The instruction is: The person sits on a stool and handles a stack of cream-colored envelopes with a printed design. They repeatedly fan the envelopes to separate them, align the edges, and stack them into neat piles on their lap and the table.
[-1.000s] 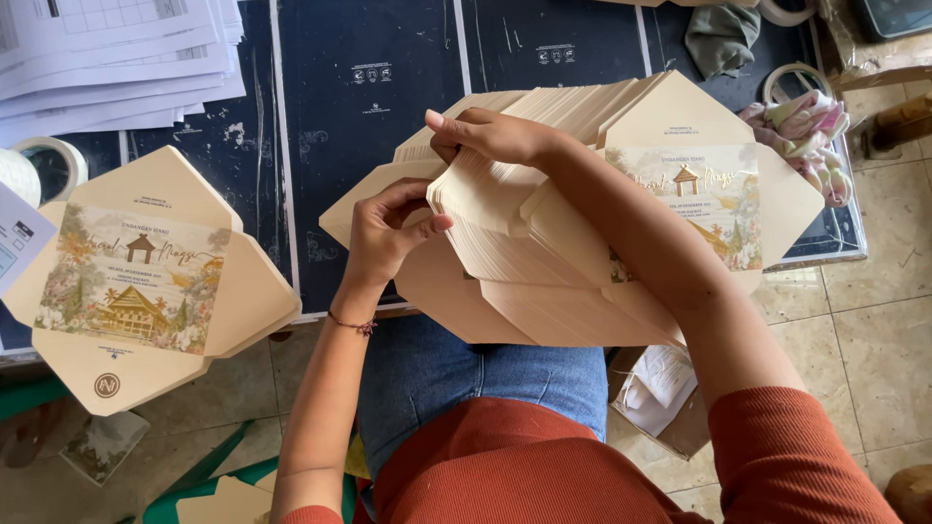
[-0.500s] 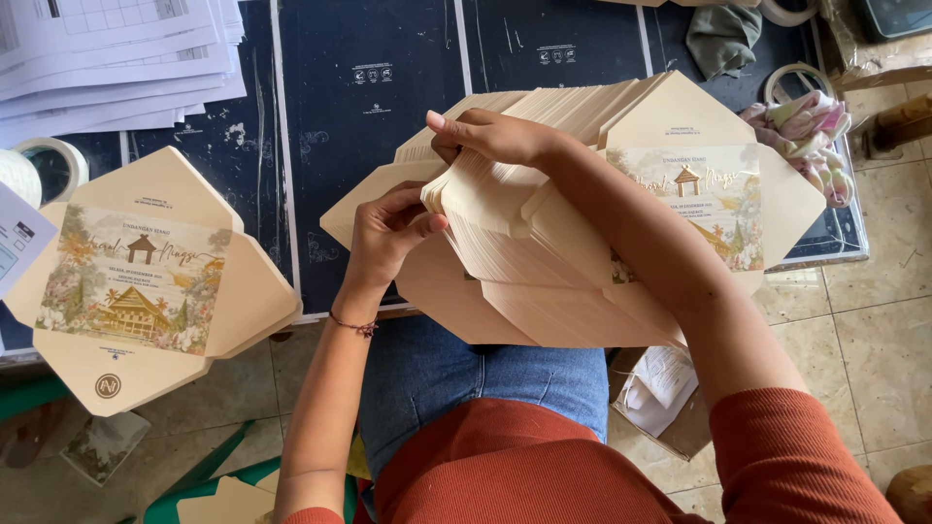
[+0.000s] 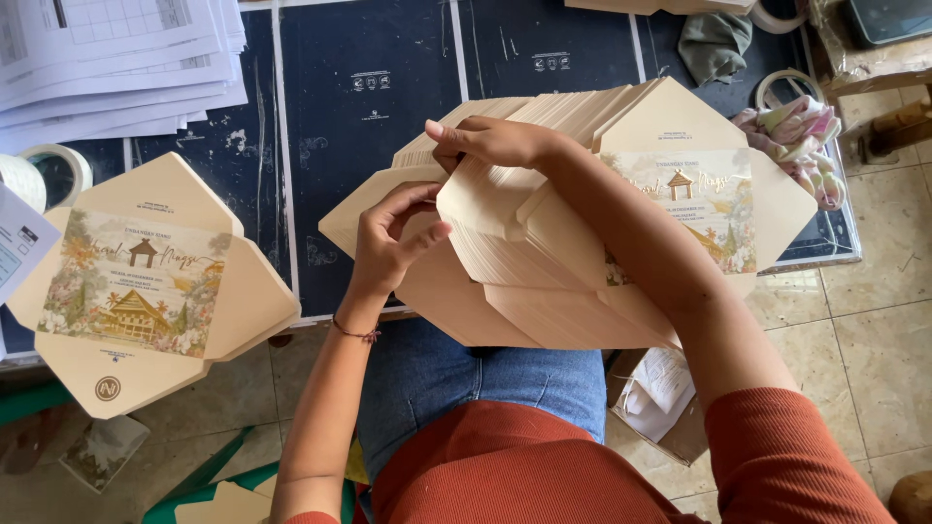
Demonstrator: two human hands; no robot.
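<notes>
Centre of frame: a thick fanned stack of cream unfolded envelopes (image 3: 544,262) lay on the dark counter (image 3: 388,126), its lower edge overhanging toward the person's lap. The right hand (image 3: 490,141) reached in from the lower right and sat on top of the stack, fingers curled and pinching the upper edge of the topmost envelope flap. The left hand (image 3: 393,238) came up from below at centre-left, fingers bent and gripping the left side of the same top sheets, thumb pressed against the stack's face; a thin bracelet (image 3: 354,333) circled that wrist. At the stack's right end one open envelope showed a printed card with a house and foliage design (image 3: 694,209). At left of frame a second stack of open envelopes (image 3: 146,291) lay well apart from the hands, with the same illustrated card on top. Upper left: loose white printed sheets (image 3: 116,58), and a roll of tape (image 3: 53,175) just below them. Upper right: a crumpled grey cloth (image 3: 714,44), another tape ring (image 3: 786,87), and a bundled floral fabric (image 3: 796,141) beside the main stack. Tiled floor (image 3: 874,291) at right.
</notes>
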